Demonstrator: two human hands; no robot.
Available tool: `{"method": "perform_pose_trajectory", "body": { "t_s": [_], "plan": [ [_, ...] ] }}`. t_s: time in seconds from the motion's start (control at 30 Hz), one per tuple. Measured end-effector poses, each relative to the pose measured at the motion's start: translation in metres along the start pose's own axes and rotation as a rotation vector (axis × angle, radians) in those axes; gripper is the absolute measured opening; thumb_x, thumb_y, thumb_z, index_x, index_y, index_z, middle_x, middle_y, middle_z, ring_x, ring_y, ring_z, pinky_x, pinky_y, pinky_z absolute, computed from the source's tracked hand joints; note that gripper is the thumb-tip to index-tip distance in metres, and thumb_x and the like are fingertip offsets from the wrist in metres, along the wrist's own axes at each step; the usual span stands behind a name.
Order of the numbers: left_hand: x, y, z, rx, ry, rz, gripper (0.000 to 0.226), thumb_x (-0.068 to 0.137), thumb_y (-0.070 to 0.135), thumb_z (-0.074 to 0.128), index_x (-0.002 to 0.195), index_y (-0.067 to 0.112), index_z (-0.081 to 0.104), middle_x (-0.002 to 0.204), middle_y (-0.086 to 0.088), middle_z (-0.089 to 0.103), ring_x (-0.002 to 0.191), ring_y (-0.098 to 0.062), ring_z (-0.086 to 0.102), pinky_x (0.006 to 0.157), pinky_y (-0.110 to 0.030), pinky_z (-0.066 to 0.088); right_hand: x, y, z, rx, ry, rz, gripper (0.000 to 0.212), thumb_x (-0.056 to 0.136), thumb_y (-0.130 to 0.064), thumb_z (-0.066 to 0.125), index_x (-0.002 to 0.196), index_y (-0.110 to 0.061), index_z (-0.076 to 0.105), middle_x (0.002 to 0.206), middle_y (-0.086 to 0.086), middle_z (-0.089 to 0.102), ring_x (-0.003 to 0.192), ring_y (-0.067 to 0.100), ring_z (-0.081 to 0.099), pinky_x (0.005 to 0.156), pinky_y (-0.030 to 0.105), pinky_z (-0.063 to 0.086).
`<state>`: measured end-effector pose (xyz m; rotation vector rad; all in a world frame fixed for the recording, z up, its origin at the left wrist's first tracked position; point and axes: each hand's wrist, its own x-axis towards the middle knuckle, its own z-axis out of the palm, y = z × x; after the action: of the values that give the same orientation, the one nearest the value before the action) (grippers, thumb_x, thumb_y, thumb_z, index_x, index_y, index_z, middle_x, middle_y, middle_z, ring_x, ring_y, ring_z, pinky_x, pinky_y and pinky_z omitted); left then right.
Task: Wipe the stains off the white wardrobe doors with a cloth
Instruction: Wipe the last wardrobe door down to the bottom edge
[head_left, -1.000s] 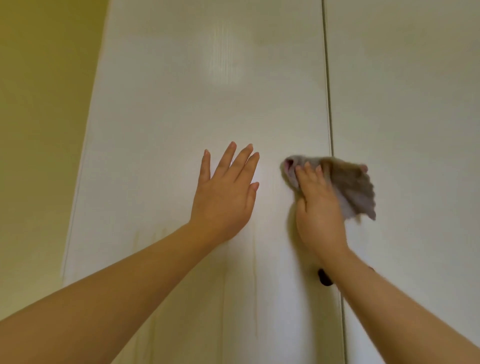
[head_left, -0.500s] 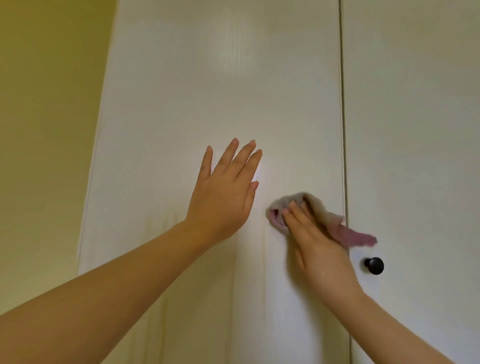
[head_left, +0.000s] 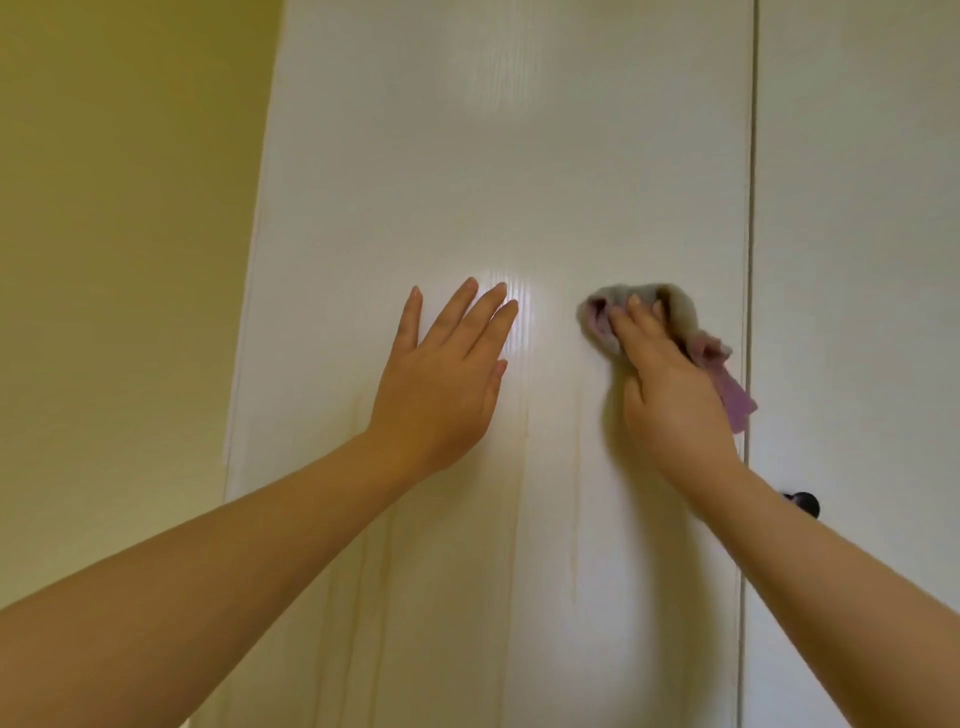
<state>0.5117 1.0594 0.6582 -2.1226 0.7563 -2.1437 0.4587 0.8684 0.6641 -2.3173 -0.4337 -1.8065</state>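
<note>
The left white wardrobe door (head_left: 493, 156) fills the middle of the view, with faint yellowish streak stains (head_left: 574, 545) running down its lower half. My left hand (head_left: 441, 374) lies flat on it, fingers spread and straight. To its right, my right hand (head_left: 670, 395) presses a bunched grey-and-pink cloth (head_left: 683, 317) against the same door, fingers laid over the cloth. A pink corner of the cloth hangs out below and right of the hand, near the gap between the doors (head_left: 750, 260).
The right wardrobe door (head_left: 857, 260) carries a small black knob (head_left: 806, 503), partly hidden by my right forearm. A yellow-green wall (head_left: 114, 260) borders the wardrobe on the left.
My right hand slid the cloth down the door, then back up to the level of my left fingertips. The left hand stayed flat in place.
</note>
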Motion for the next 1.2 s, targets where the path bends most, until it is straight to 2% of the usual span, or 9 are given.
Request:
{"method": "perform_pose_trajectory", "body": {
  "t_s": [0.1,0.2,0.27,0.33,0.5,0.67,0.9,1.03,1.2],
  "plan": [
    [-0.004,-0.002,0.0,-0.012,0.035,-0.021,0.05,0.094,0.026,0.031,0.133,0.004,0.052,0.137,-0.011,0.053,0.128,-0.031,0.048,0.103,-0.059,0.029,0.017,-0.002,0.005,-0.006,0.039,0.115,0.057,0.088,0.004,0.027,0.143,-0.007,0.03,0.153,0.006,0.021,0.142,0.018,0.009,0.101,0.002,-0.006],
    [-0.011,0.003,-0.001,-0.003,0.041,-0.018,0.051,0.093,0.026,0.032,0.133,0.003,0.051,0.136,-0.013,0.053,0.128,-0.031,0.047,0.104,-0.059,0.028,-0.05,-0.016,0.034,0.038,0.043,0.091,0.061,0.079,0.003,0.025,0.138,-0.001,0.038,0.147,0.01,0.029,0.136,0.019,0.025,0.109,0.016,0.012],
    [-0.016,0.002,0.0,0.008,0.028,0.009,0.051,0.092,0.026,0.033,0.133,0.002,0.052,0.135,-0.013,0.054,0.128,-0.031,0.048,0.103,-0.06,0.028,-0.076,-0.021,0.035,0.121,0.004,0.067,0.058,0.082,0.011,0.035,0.138,-0.004,0.04,0.146,0.001,0.024,0.125,0.003,0.032,0.094,0.002,0.028],
    [-0.015,-0.002,-0.001,0.028,0.027,0.017,0.051,0.093,0.026,0.033,0.133,0.002,0.052,0.135,-0.013,0.054,0.128,-0.03,0.048,0.104,-0.059,0.029,-0.05,-0.018,0.021,0.178,-0.012,0.066,0.056,0.085,0.008,0.037,0.138,-0.009,0.041,0.146,-0.004,0.024,0.126,-0.005,0.025,0.085,-0.011,0.016],
    [-0.017,0.005,0.0,0.002,0.037,-0.025,0.05,0.093,0.026,0.032,0.133,0.003,0.052,0.135,-0.012,0.054,0.128,-0.029,0.048,0.104,-0.058,0.029,-0.019,-0.01,0.019,0.078,0.048,0.17,0.06,0.081,0.002,0.027,0.139,-0.007,0.039,0.148,0.008,0.031,0.135,0.007,0.013,0.103,0.001,-0.003],
    [-0.028,0.006,0.003,0.002,0.033,0.012,0.05,0.094,0.026,0.031,0.132,0.003,0.053,0.136,-0.012,0.054,0.128,-0.029,0.048,0.107,-0.057,0.026,-0.065,-0.008,0.029,0.159,0.045,0.057,0.059,0.079,0.006,0.034,0.137,-0.001,0.04,0.146,0.006,0.027,0.125,-0.02,0.005,0.092,-0.01,0.01],
    [-0.025,0.011,0.006,0.007,0.033,-0.022,0.05,0.098,0.029,0.026,0.131,0.004,0.054,0.135,-0.011,0.055,0.127,-0.028,0.05,0.103,-0.062,0.026,-0.029,-0.008,0.032,-0.064,0.204,0.31,0.061,0.082,0.003,0.023,0.142,-0.002,0.029,0.15,0.014,0.026,0.14,0.032,0.016,0.113,0.03,0.004],
    [-0.024,0.008,0.004,0.023,0.026,0.003,0.05,0.098,0.028,0.025,0.13,0.004,0.056,0.133,-0.012,0.056,0.125,-0.029,0.051,0.103,-0.062,0.024,-0.057,-0.014,0.037,0.004,0.134,0.259,0.058,0.089,0.004,0.025,0.146,-0.008,0.02,0.153,0.001,0.011,0.141,0.015,0.0,0.107,0.006,-0.006],
    [-0.025,0.003,0.003,0.05,0.013,0.042,0.05,0.099,0.027,0.022,0.13,0.006,0.056,0.135,-0.01,0.055,0.127,-0.027,0.05,0.108,-0.058,0.025,0.01,0.005,0.014,-0.057,0.177,0.298,0.053,0.092,0.0,0.027,0.145,-0.007,0.025,0.154,0.007,0.018,0.143,0.024,0.006,0.114,0.037,0.006]
  ]
}}
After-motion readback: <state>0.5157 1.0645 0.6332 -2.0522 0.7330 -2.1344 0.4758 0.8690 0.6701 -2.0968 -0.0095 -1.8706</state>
